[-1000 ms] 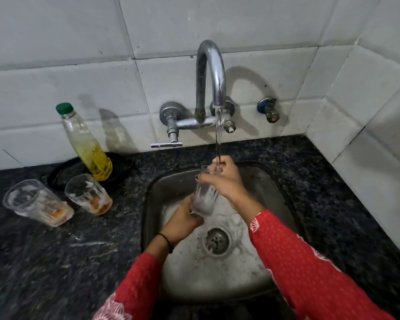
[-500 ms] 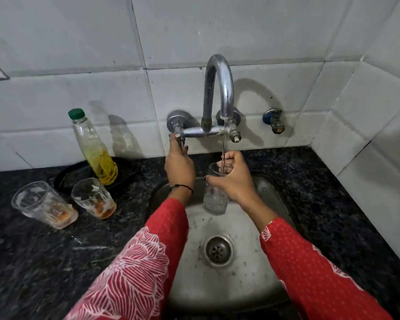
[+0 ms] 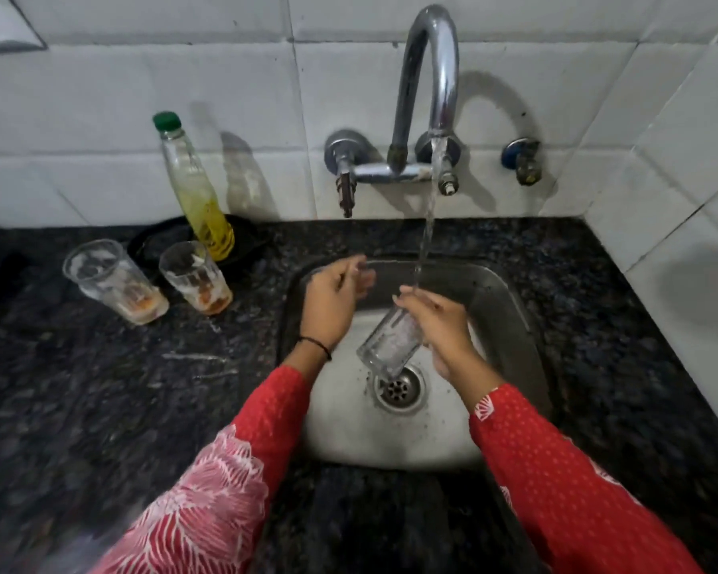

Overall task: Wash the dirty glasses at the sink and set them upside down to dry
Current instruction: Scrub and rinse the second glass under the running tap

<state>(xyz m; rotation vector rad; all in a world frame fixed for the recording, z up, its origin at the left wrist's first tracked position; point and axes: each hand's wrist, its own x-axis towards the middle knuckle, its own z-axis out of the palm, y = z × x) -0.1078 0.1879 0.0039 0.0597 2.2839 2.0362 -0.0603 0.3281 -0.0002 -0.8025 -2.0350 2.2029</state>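
Note:
My right hand point(image 3: 440, 325) grips a clear glass point(image 3: 388, 345) over the steel sink point(image 3: 506, 300). The glass is tipped mouth-down toward the drain point(image 3: 398, 389), and drops fall from it. Water runs from the chrome tap point(image 3: 430, 76) onto my right fingers. My left hand point(image 3: 334, 300) hangs empty over the sink's left rim, its fingers loosely curled and apart. Two dirty glasses stand upright on the dark counter at the left: one point(image 3: 115, 281) farther left, one point(image 3: 195, 277) nearer the sink, both with orange residue at the bottom.
A green-capped bottle of yellow liquid point(image 3: 195, 192) stands on a black dish point(image 3: 158, 242) behind the dirty glasses. The tap handle point(image 3: 345, 188) sticks out left of the spout and a small valve point(image 3: 521, 159) sits to its right. White tiled walls close the back and right.
My left hand came off the tap handle and dropped to the sink's left side. My right hand tipped the glass from upright under the stream to mouth-down, emptying it. The stream is stronger.

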